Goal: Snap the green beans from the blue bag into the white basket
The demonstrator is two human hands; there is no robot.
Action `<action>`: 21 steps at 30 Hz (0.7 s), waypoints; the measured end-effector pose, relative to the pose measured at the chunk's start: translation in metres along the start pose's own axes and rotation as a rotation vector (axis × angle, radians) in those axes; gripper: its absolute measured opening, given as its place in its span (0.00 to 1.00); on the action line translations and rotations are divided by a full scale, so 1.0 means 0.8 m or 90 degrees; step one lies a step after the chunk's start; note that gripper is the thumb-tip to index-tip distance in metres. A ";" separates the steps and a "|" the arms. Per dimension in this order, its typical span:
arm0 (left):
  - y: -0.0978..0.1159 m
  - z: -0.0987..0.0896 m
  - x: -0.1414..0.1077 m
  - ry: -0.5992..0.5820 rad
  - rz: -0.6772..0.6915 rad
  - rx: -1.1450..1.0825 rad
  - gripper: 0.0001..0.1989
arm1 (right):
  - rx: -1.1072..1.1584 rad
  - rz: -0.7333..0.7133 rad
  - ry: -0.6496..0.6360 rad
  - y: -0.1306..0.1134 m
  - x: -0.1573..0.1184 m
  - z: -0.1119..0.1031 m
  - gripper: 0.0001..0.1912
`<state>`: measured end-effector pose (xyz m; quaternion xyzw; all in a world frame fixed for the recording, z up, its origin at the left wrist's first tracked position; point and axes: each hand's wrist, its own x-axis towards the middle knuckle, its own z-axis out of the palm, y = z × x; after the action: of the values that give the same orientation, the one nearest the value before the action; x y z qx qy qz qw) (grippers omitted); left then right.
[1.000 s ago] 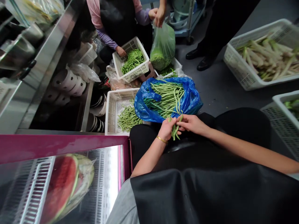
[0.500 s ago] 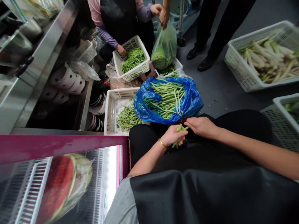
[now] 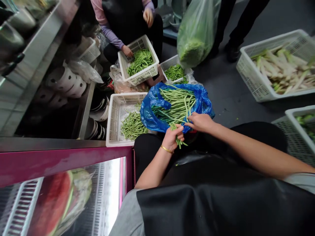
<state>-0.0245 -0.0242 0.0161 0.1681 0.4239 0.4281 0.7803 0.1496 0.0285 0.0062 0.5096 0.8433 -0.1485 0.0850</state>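
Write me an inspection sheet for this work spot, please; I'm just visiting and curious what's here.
Surface: grey floor with a few small scraps; what the blue bag rests on is hidden.
Things being handled: long beans in the open blue bag; shorter beans in the white basket beside it.
Clutter: clear plastic bag and white containers on the left shelf.
Hands: left hand grips a bunch of beans; right hand is at the bag's near edge, its exact grip unclear.
Cables: nothing seen.
Surroundings: co-worker's hand in another bean basket; cut watermelon at lower left.
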 end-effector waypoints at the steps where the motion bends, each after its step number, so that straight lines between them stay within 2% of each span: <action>1: 0.002 0.001 0.005 0.013 0.001 0.015 0.19 | -0.017 0.004 -0.008 -0.005 0.015 -0.004 0.21; 4: 0.001 0.002 0.022 0.070 -0.030 0.057 0.19 | -0.034 -0.007 -0.010 -0.015 0.033 -0.012 0.20; 7: -0.003 0.000 0.038 0.136 -0.054 0.055 0.20 | -0.023 -0.023 0.065 -0.018 0.008 -0.014 0.21; 10: -0.012 0.005 0.047 0.153 0.034 -0.031 0.17 | 0.055 -0.119 0.140 -0.020 -0.027 -0.005 0.19; 12: -0.018 0.012 0.047 0.153 0.070 -0.084 0.14 | 0.199 -0.139 0.217 -0.020 -0.037 0.005 0.18; 13: -0.021 0.016 0.045 0.152 0.072 -0.100 0.13 | 0.309 -0.109 0.269 -0.019 -0.036 0.010 0.18; 15: -0.027 0.021 0.039 0.153 0.070 -0.114 0.12 | 0.583 0.014 0.359 -0.011 -0.026 0.019 0.19; 16: -0.029 0.021 0.034 0.153 0.071 -0.111 0.12 | 0.717 0.084 0.378 -0.005 -0.018 0.021 0.19; 18: -0.033 0.017 0.023 0.123 0.061 -0.074 0.14 | 0.891 0.165 0.341 0.008 -0.002 0.022 0.19; 19: -0.034 0.012 0.017 0.088 0.050 -0.041 0.15 | 0.905 0.162 0.298 0.015 0.005 0.020 0.19; 21: -0.035 0.001 0.003 0.001 0.033 0.038 0.21 | 0.821 0.110 0.208 0.025 0.015 0.012 0.18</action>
<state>-0.0083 -0.0382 -0.0022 0.2018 0.4323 0.4355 0.7634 0.1615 0.0440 -0.0094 0.5401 0.5440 -0.5362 -0.3533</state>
